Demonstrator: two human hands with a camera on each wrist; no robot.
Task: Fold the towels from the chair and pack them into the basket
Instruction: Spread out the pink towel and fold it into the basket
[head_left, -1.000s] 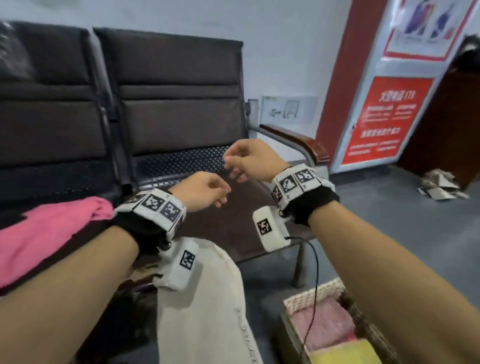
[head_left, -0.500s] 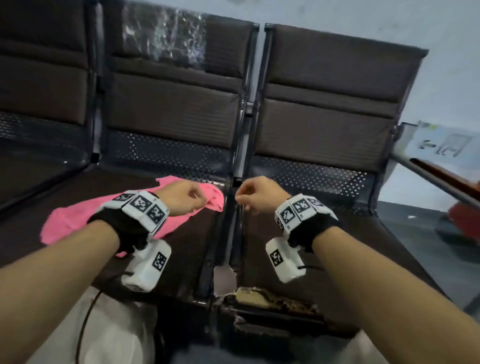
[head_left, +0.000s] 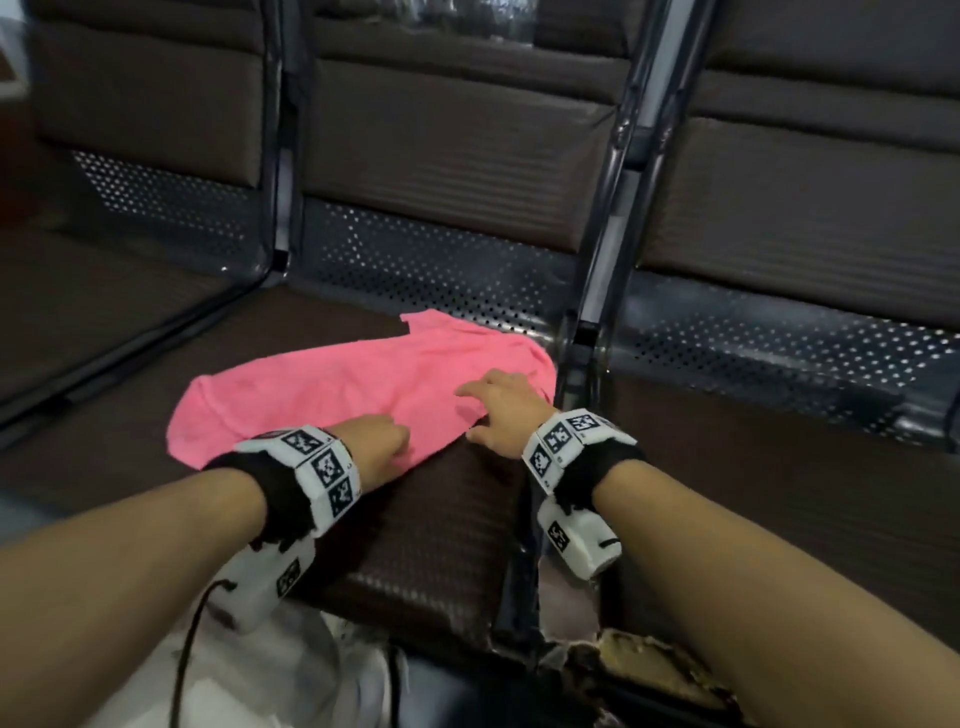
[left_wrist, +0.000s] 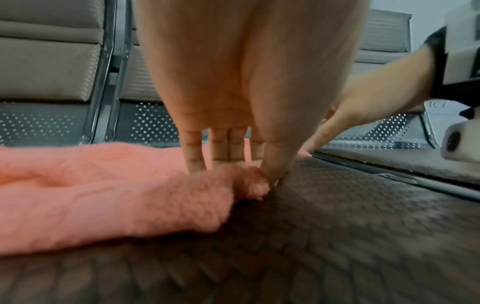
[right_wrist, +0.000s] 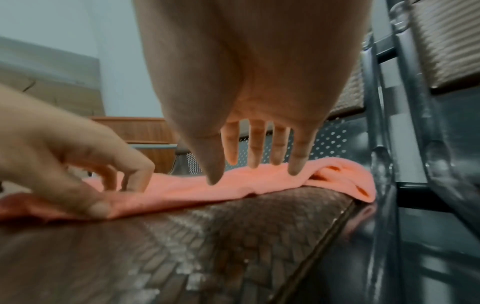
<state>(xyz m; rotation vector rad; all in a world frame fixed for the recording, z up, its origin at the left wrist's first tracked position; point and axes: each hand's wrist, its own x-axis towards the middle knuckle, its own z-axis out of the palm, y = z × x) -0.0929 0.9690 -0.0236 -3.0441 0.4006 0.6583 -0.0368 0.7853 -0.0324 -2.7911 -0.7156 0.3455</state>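
Towel (head_left: 358, 384), pink and not yet folded, lies flat but crumpled on the middle seat (head_left: 447, 540) of the chair row, closer to the back of the seat than to the front edge. One end of it reaches the right edge of the seat, beside the metal frame (head_left: 597, 291) that divides this seat from the next.

The left hand (head_left: 382, 441) is on the near edge of the towel. In the left wrist view its fingers (left_wrist: 221, 152) and thumb come together on a small bunch of cloth, so I judge that it pinches the edge there. The right hand (head_left: 501, 410) is above the right end of the towel with the fingers (right_wrist: 255, 148) straight and spread apart; it holds nothing, and I cannot tell if the tips already touch the cloth.

The basket does not appear in any view at this moment.

What could go wrong from here, in my opinion: the left hand has only a little cloth, so the towel may slip out when it is lifted. If the right hand takes the crumpled end and not a true corner, the fold will be uneven. Also the right end lies very close to the gap at the frame and may catch or drop there when it is pulled.
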